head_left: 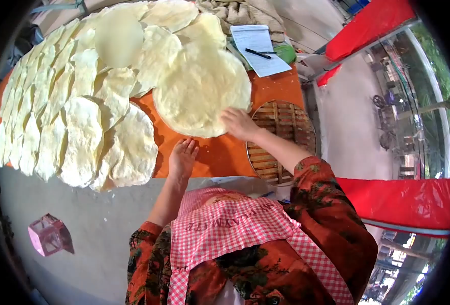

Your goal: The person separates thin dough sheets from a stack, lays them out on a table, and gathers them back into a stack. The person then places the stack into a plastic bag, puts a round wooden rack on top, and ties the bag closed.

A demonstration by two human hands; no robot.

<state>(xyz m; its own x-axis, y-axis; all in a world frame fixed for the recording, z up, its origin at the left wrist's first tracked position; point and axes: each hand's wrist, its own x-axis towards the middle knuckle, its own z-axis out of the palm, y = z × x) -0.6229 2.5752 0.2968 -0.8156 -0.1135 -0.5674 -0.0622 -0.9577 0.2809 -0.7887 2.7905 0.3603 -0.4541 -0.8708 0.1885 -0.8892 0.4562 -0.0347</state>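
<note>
A large, thin, round flatbread (199,91) lies at the middle of the orange table, its far side meeting other sheets. My right hand (239,123) has its fingers closed on the near right edge of this flatbread. Just in front of the near left edge, my left hand (183,155) is held with fingers stretched out and nothing in it. Many similar flatbreads (128,147) overlap in rows over the left and back of the table. Under my right forearm is a round slatted bamboo rack (273,119), partly covered by the arm.
The orange table (210,157) ends just before my checked apron. Towards the back right lie a notepad (258,38) and a black pen (257,53), with a rumpled cloth (240,14) behind. A pink box-like object (47,234) stands on the floor at left.
</note>
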